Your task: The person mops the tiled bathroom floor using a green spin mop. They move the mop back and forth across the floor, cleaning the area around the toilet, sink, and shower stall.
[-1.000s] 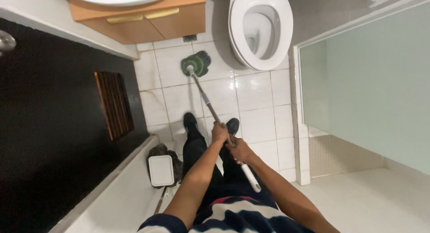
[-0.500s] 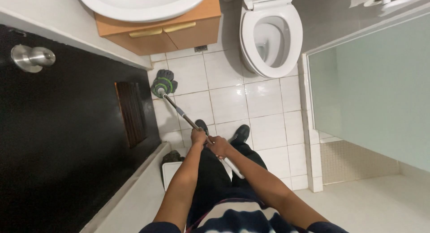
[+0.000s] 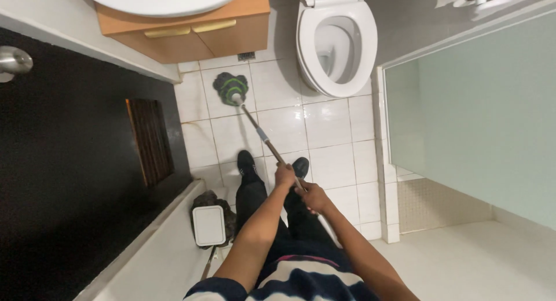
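I stand on a white tiled bathroom floor [image 3: 327, 142] and hold a mop with both hands. My left hand [image 3: 284, 175] grips the mop handle [image 3: 263, 136] higher up the pole. Just behind it, my right hand [image 3: 313, 195] grips the same handle nearer my body. The green and grey mop head [image 3: 230, 88] rests on the tiles in front of the wooden sink cabinet [image 3: 191, 32]. My black shoes [image 3: 246, 163] are planted on the tiles under the pole.
An open white toilet [image 3: 337, 43] stands ahead to the right. A dark door [image 3: 69, 162] with a metal knob [image 3: 13, 61] fills the left. A small white-lidded bin [image 3: 208, 224] sits by my left leg. A frosted glass shower panel [image 3: 480, 104] closes the right side.
The mop head has stayed near the sink cabinet's base after sliding left from the toilet side. My head has tilted, so cabinet and toilet sit lower in view.
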